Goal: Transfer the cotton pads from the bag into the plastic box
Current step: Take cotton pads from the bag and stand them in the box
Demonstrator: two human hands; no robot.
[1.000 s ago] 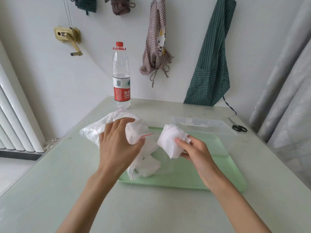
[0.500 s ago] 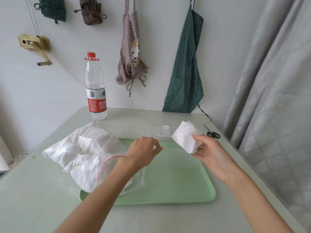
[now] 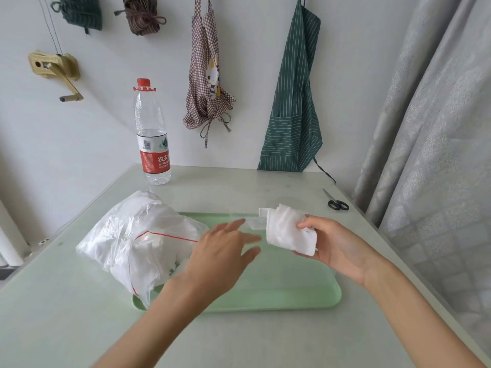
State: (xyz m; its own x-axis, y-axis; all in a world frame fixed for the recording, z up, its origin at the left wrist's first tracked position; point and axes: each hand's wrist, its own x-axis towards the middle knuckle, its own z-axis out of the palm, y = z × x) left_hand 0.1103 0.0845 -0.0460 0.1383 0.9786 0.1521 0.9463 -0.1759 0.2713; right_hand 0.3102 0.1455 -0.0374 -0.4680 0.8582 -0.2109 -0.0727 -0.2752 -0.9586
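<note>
A clear zip bag (image 3: 132, 240) full of white cotton pads lies on the table's left, its mouth over the green tray (image 3: 305, 296). My right hand (image 3: 337, 248) grips a stack of white cotton pads (image 3: 289, 231) above the tray's far right part. My left hand (image 3: 225, 251) hovers over the tray beside the bag with fingers spread, holding nothing, its fingertips near the clear plastic box (image 3: 256, 221). The box is hard to make out; only its white latch and a transparent edge show behind the pads.
A water bottle (image 3: 151, 134) stands at the table's back left. Black scissors (image 3: 336, 203) lie near the right edge. Aprons hang on the wall behind. A grey curtain runs along the right side.
My left hand has let go of the bag and moved right over the tray, fingers opening. My right hand carried the pad stack rightward toward the box. The camera view shifted right.
</note>
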